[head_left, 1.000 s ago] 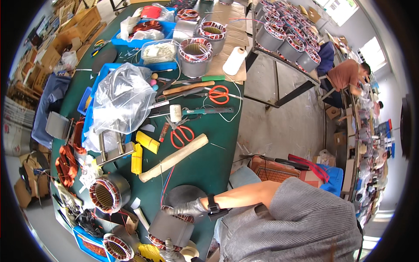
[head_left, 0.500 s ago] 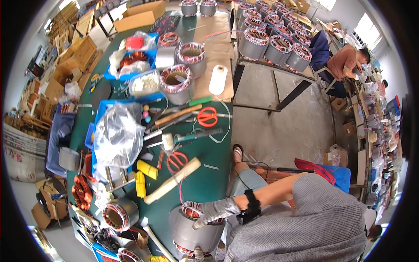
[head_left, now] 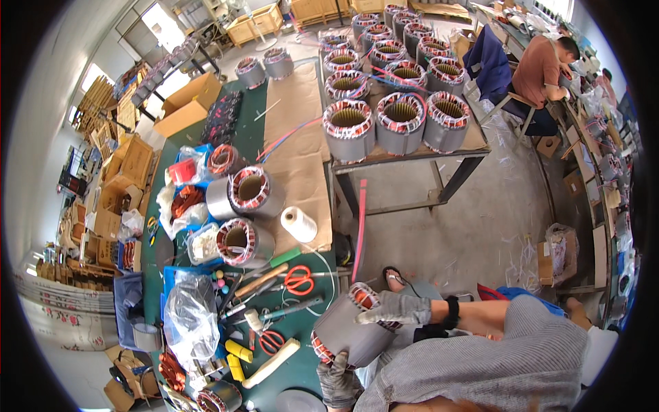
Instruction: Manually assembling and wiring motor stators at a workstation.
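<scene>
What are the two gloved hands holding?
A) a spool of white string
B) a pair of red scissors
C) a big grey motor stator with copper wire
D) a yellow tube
C: the right hand lies on top of the grey stator and the left hand grips it from below, while the scissors, spool and yellow tube lie untouched on the table.
</scene>
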`<state>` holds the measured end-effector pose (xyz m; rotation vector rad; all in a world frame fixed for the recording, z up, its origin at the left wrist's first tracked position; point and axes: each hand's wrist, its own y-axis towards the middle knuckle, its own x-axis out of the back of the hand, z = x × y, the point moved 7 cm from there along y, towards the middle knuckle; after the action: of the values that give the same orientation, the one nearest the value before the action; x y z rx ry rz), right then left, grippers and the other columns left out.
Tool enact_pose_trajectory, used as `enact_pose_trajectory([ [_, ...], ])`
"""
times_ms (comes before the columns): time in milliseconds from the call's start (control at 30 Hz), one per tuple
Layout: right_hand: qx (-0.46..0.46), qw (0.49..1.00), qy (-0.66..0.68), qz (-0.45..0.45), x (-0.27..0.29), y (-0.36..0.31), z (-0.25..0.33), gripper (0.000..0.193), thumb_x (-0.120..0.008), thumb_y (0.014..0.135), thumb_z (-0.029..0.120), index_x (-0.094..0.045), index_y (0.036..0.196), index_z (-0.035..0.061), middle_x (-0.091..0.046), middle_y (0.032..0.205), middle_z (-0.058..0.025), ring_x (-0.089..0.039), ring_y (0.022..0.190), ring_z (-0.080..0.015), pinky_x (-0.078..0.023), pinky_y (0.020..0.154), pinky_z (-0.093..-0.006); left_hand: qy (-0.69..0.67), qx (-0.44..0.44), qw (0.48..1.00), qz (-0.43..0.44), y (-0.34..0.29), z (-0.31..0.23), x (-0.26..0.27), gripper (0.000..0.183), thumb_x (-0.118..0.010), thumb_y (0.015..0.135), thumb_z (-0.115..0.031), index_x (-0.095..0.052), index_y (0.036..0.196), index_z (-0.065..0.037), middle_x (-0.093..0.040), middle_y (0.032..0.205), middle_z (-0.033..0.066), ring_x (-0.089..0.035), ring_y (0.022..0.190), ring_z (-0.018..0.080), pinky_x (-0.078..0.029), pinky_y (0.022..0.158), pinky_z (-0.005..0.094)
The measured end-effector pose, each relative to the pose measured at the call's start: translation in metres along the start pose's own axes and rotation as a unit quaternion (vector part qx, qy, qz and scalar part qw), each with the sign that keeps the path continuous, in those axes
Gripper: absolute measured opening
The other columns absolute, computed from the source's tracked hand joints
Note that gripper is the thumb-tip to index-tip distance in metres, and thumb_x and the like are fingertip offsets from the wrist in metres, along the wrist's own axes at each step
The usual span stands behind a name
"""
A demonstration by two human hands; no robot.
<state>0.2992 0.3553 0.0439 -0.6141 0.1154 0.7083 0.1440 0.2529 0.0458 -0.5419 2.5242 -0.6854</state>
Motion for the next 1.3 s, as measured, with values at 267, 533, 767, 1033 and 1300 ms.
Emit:
enact_pose_trajectory([
  [267,0.026,0.968,0.153,-0.196,0.077,-0.046,-0.055,0.033,-0.064,0.082,0.029,-0.056,0.106,0.0070,-0.054,0.082,0.0041,-0.047,0.069,-0.0044,-0.041,0.061,-0.0207,0.263,0.062,0.941,0.204,0.052,0.001,-0.077,0.024,-0.067,0.079,-0.026,-0.063,0.085,-0.003,-0.059,0.069,-0.0009,-0.051,0.061,0.0073,-0.041,0.055,0.0242],
  [533,0.115,0.901,0.312,-0.277,0.108,-0.103,-0.045,0.043,-0.064,0.082,0.024,-0.049,0.117,0.0034,-0.057,0.105,-0.0048,-0.055,0.093,-0.0131,-0.045,0.082,-0.0290,0.338,0.086,0.882,0.318,0.053,0.011,-0.170,0.024,-0.068,0.079,-0.027,-0.058,0.071,-0.007,-0.050,0.058,-0.0035,-0.046,0.054,0.0055,-0.037,0.051,0.0231],
  [767,0.137,0.847,0.370,-0.357,0.183,-0.172,-0.089,0.041,-0.063,0.081,0.019,-0.049,0.116,0.0021,-0.058,0.103,-0.0053,-0.056,0.090,-0.0132,-0.047,0.079,-0.0285,0.347,0.153,0.848,0.371,0.045,0.069,-0.267,0.025,-0.071,0.077,-0.028,-0.059,0.074,-0.007,-0.052,0.062,-0.0020,-0.049,0.054,0.0060,-0.040,0.051,0.0216],
  [1033,0.150,0.832,0.334,-0.417,0.283,-0.266,-0.085,0.039,-0.060,0.083,0.021,-0.052,0.117,0.0040,-0.059,0.103,-0.0034,-0.055,0.091,-0.0124,-0.046,0.078,-0.0269,0.447,0.198,0.773,0.404,0.041,0.163,-0.380,0.027,-0.071,0.078,-0.031,-0.060,0.072,-0.007,-0.050,0.059,-0.0029,-0.044,0.053,0.0063,-0.036,0.051,0.0240],
  [1300,0.149,0.849,0.312,-0.401,0.379,-0.291,-0.056,0.047,-0.064,0.078,0.022,-0.050,0.118,0.0031,-0.058,0.105,-0.0053,-0.056,0.092,-0.0148,-0.046,0.079,-0.0283,0.449,0.156,0.782,0.402,0.057,0.192,-0.465,0.031,-0.072,0.075,-0.031,-0.062,0.089,-0.005,-0.059,0.076,0.0003,-0.052,0.067,0.0070,-0.043,0.062,0.0218],
])
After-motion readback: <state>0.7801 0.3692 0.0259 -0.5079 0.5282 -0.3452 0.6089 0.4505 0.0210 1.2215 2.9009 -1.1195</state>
